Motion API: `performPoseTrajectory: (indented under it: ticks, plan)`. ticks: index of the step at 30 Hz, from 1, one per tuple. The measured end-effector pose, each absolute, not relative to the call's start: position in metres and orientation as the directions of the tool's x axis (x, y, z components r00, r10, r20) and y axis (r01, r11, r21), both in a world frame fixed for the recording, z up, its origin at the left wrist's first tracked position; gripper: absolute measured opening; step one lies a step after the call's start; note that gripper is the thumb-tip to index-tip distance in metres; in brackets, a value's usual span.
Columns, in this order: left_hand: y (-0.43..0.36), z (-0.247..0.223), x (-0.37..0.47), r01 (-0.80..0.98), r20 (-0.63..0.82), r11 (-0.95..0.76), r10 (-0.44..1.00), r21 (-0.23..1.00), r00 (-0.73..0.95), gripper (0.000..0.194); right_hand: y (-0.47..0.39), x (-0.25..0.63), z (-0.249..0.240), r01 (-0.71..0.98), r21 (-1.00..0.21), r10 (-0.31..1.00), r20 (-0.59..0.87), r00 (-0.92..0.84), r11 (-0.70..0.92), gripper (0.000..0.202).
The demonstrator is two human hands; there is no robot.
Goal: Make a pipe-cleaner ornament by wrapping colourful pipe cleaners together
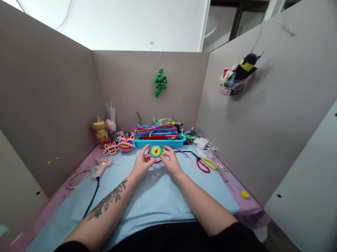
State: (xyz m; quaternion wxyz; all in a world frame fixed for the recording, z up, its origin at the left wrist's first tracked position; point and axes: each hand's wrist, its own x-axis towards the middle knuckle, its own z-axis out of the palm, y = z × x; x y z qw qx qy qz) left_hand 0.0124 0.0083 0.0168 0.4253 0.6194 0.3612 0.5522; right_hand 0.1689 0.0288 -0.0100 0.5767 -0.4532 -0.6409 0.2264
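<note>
Between my two hands, a small round disc (155, 151) of coiled pipe cleaner is held up over the blue cloth. Its rings run green and yellow, with a red mark in the middle. My left hand (143, 161) grips its left edge with thumb and fingers, while my right hand (171, 161) pinches the right edge. Part of a red loop shows behind and below the disc; whether it is joined to the disc I cannot tell. Just beyond the hands stands a blue tray (160, 142) heaped with colourful pipe cleaners (159, 130).
Scissors (203, 161) with red and yellow handles lie at right, near a yellow lid (245, 195). At left are a pink glue gun (102, 168) with its cord, two pipe-cleaner animal heads (126, 143) and a lidded cup (100, 133). Grey panels (149, 80) enclose the table.
</note>
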Motion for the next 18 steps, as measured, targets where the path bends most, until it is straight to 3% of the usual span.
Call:
performPoseTrajectory:
  ticks: [8, 14, 18]
  plan:
    - [0.005, 0.018, 0.014, -0.01, 0.389, -0.391, 0.911, 0.92, 0.136, 0.085, 0.018, 0.164, -0.004, 0.397, -0.737, 0.78, 0.62, 0.079, 0.546, 0.012]
    - [0.003, 0.017, 0.013, 0.092, 0.419, -0.433, 0.897, 0.896, 0.139, 0.048, 0.015, 0.162, -0.003, 0.394, -0.728, 0.769, 0.635, 0.078, 0.561, 0.012]
    - [0.003, 0.016, 0.012, 0.138, 0.461, -0.475, 0.879, 0.869, 0.125, 0.037, 0.014, 0.162, -0.002, 0.39, -0.736, 0.778, 0.624, 0.071, 0.554, 0.012]
